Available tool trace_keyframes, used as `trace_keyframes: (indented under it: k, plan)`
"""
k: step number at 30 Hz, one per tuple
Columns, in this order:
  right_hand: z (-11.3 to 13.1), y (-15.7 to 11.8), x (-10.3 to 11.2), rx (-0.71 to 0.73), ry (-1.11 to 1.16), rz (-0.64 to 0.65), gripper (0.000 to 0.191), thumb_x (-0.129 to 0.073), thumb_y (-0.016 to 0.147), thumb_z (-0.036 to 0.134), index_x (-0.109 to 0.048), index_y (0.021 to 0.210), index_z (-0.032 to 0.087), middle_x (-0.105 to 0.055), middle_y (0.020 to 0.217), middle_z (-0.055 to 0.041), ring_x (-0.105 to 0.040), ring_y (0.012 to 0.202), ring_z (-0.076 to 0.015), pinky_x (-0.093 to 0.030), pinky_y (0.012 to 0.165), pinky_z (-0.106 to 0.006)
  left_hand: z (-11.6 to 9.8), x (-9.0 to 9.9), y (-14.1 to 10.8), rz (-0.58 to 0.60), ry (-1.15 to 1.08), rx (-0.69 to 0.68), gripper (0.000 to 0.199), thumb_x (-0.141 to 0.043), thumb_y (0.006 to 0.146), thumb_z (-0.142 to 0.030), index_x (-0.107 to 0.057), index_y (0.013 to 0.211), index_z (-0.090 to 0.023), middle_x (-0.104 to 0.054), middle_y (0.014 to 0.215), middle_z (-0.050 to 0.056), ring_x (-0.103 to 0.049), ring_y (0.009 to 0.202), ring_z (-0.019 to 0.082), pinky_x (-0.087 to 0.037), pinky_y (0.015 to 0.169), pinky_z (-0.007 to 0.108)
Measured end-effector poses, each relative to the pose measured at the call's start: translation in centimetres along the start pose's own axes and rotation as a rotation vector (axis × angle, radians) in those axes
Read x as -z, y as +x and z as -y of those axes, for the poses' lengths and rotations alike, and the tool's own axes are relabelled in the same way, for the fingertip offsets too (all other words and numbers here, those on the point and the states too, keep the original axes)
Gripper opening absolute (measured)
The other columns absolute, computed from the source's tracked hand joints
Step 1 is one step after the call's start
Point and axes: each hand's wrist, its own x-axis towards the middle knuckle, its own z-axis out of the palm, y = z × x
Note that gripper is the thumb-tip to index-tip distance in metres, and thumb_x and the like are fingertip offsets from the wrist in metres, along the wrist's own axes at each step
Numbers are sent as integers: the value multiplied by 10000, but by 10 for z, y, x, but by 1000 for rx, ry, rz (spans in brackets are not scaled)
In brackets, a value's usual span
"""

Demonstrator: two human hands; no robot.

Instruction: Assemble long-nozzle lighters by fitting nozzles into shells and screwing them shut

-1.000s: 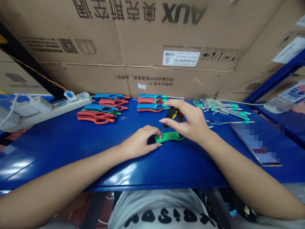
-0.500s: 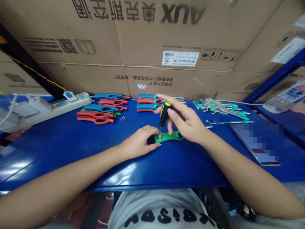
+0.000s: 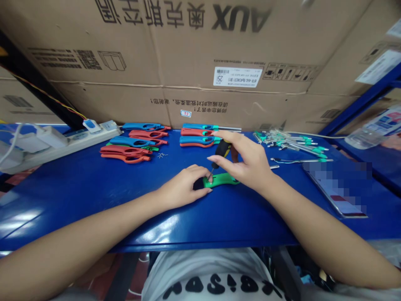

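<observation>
A green lighter (image 3: 222,179) with a metal tube lies flat on the blue table. My left hand (image 3: 184,187) grips its left end between thumb and fingers. My right hand (image 3: 247,161) is closed around the black-and-yellow handle of a screwdriver (image 3: 222,153). The screwdriver leans to the right, and its tip meets the lighter's left part beside my left fingertips. Part of the lighter's right end is hidden under my right hand.
Red, blue and green handles (image 3: 127,151) lie stacked at left, near small screws (image 3: 162,155). Assembled lighters (image 3: 194,132) lie behind my hands. Metal tubes with green ends (image 3: 293,141), a phone (image 3: 335,192) and a power strip (image 3: 78,138) surround the workspace. A cardboard box (image 3: 188,54) stands behind.
The screwdriver's handle has tilted further right, and my right hand has shifted slightly with its fingers curled more around it. My left hand and the lighter have stayed in place.
</observation>
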Motion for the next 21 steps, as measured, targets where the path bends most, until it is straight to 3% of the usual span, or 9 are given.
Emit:
trace_keyframes:
  k: [4, 9, 14, 19, 21]
  plan:
    - [1, 1, 0, -151, 155, 125, 462, -327, 1069, 328, -393, 1523, 271, -717, 1167, -66, -684, 658, -140, -596, 700, -327, -1, 0, 0, 9, 9, 6, 155, -710, 869, -193, -617, 992, -205, -684, 1039, 28, -622, 1027, 210, -483, 945, 350]
    - [0, 1, -2, -79, -19, -54, 355, -598, 965, 422, -637, 1259, 226, -720, 1194, -83, -673, 705, -157, -585, 752, -341, 0, 0, 0, 3, 13, 1, 158, -715, 867, -194, -619, 992, -205, -674, 1045, 24, -616, 1043, 206, -481, 954, 349]
    - [1, 0, -4, -122, 256, 138, 459, -369, 1061, 301, -387, 1519, 277, -670, 1296, -79, -675, 705, -129, -602, 706, -310, 1, -1, 0, 4, 11, 5, 172, -713, 865, -191, -613, 1005, -206, -680, 1054, 27, -623, 1029, 209, -486, 948, 356]
    - [4, 0, -3, -19, 56, -10, 369, -655, 940, 375, -617, 1281, 239, -716, 1214, -76, -705, 800, -180, -597, 822, -355, 2, -1, -1, -18, 33, -3, 195, -721, 859, -201, -613, 1021, -202, -675, 1016, 24, -634, 990, 211, -498, 905, 349]
    - [5, 0, -2, -17, 89, 15, 381, -553, 1001, 335, -559, 1368, 234, -704, 1249, -81, -697, 740, -145, -599, 806, -335, 2, -1, -1, -16, 33, -6, 194, -721, 859, -202, -614, 1020, -202, -677, 1022, 23, -633, 996, 210, -495, 913, 348]
